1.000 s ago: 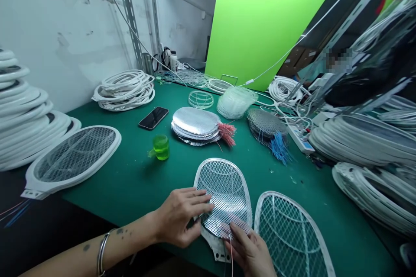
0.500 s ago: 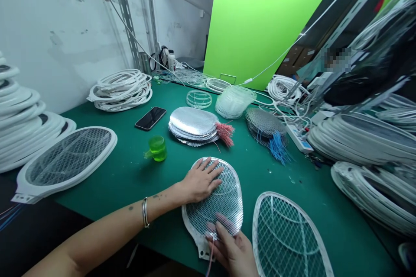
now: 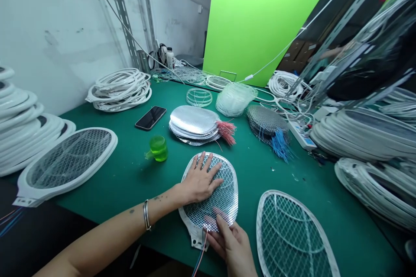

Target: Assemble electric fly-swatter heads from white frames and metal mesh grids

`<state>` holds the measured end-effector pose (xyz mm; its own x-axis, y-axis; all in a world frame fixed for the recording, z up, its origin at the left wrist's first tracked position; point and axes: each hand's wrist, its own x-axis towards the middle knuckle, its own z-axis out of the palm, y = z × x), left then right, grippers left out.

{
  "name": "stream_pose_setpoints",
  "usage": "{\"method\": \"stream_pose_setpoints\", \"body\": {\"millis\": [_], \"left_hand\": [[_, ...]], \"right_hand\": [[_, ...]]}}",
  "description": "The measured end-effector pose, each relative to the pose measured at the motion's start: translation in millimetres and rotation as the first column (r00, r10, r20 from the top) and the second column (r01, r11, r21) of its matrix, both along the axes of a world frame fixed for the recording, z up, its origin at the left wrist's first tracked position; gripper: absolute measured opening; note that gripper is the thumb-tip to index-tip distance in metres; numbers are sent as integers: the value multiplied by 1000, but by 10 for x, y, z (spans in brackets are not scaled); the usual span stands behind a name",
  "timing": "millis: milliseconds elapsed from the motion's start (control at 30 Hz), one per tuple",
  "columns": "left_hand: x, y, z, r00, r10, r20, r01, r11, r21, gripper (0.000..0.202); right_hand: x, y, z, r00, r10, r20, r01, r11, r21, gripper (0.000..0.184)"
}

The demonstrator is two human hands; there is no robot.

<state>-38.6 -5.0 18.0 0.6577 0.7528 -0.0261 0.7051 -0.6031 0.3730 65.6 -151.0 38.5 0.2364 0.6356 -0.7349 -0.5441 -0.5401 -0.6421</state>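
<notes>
My left hand point(image 3: 199, 180) lies flat with its fingers spread on the white-framed fly-swatter racket point(image 3: 224, 199), pressing its wire mesh. A perforated metal sheet point(image 3: 208, 213) sits on the racket, partly hidden under both hands. My right hand point(image 3: 229, 240) grips the sheet's near edge, close to the racket's handle end. Red and blue wires point(image 3: 199, 259) hang from there over the table edge. Another white-framed racket point(image 3: 292, 233) lies just right of my right hand, apart from it.
A green mat point(image 3: 130, 181) covers the bench. On it lie a third racket point(image 3: 68, 160), stacked perforated sheets with pink wires point(image 3: 195, 123), grey mesh with blue wires point(image 3: 267, 123), a green cup point(image 3: 158, 148) and a phone point(image 3: 151, 117). Piles of white frames stand at both sides.
My left hand has slid from the sheet to the racket's far part and lies flat there. The racket has turned slightly, its handle end swinging left. My right hand stays at the near edge.
</notes>
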Motion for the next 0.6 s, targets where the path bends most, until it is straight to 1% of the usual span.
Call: {"method": "stream_pose_setpoints", "body": {"millis": [100,200,333,467,533,600], "left_hand": [[7,-36,-15,1000,27,12,-27,999,40,63],[39,-92,-34,998,56,22,-57,996,70,63],[61,-94,-20,999,33,29,-34,999,38,65],[38,-53,31,999,-39,30,39,999,-11,67],[33,-62,50,999,-25,30,26,999,-34,71],[39,-90,57,999,21,24,-20,999,-27,75]], "right_hand": [[-11,-4,-20,1000,-3,-14,3,1000,-8,94],[-9,-18,-47,1000,-16,-13,16,1000,7,93],[1,-9,-46,999,-28,-18,29,1000,7,91],[5,26,-19,999,-31,-36,29,998,-52,96],[9,33,-25,998,-32,-49,29,998,-59,97],[18,30,-46,998,-35,-61,33,999,-43,94]]}}
